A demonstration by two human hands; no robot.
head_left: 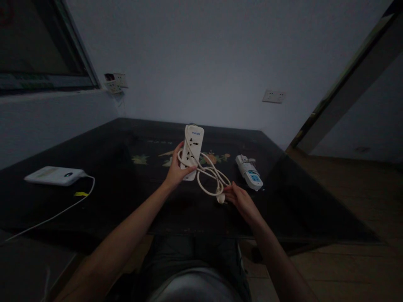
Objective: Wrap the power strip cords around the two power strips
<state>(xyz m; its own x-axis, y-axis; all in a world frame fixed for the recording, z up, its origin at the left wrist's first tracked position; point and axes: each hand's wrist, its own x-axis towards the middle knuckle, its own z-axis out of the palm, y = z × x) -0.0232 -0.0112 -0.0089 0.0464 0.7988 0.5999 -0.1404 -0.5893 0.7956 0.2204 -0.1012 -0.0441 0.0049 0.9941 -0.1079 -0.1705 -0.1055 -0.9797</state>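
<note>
My left hand (176, 170) is closed around the lower left side of a white power strip (196, 144), with the thumb across its front. The strip is tilted up so that its sockets face me. Its white cord (209, 169) crosses the front in loose loops and spreads to the right. My right hand (238, 197) pinches those loops close to the cord's plug (221, 198), which hangs just left of the fingers. Right of both hands, a second power strip (251, 174) with blue sockets lies on the table, its cord wound around it.
The black table (126, 205) has a painted flower pattern. A white device (53, 175) with a thin cable (67, 206) lies at the left, near a yellow scrap (81, 194). Wall sockets (273, 96) are on the wall behind, and a window (37, 46) is at the upper left.
</note>
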